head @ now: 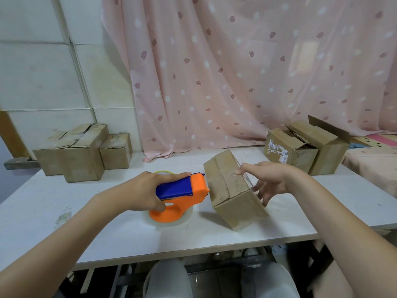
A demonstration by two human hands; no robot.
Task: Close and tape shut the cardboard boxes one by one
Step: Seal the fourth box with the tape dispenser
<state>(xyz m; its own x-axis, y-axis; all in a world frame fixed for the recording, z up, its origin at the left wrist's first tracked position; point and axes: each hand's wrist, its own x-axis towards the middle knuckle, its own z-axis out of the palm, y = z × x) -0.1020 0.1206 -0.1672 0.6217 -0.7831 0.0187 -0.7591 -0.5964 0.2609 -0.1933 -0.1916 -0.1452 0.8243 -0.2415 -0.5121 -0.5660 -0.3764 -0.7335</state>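
I see a pink curtain (247,72) filling the far side, hanging down to a white table (107,229) that spans the scene. On the far left of the table stand two closed boxes, a big box (73,155) with a small box (116,150) touching its right side. On the far right stand two open boxes (305,149) side by side, flaps up, the nearer one bearing a label. In the middle, just right of centre, is the tilted box (232,190); its flaps are closed and it rests on a near edge, leaning to the left. My right hand (268,181) is at its right side, fingers spread and fairly straight, thumb on the upper face, gripping nothing. My left hand (141,190) grasps the orange and blue dispenser (182,196), fingers curled round its handle. The dispenser sits on the table with its nose touching the left face of the tilted box. A clear tape roll shows under the orange ring, flat against the table, and a yellow rim shows behind my left hand
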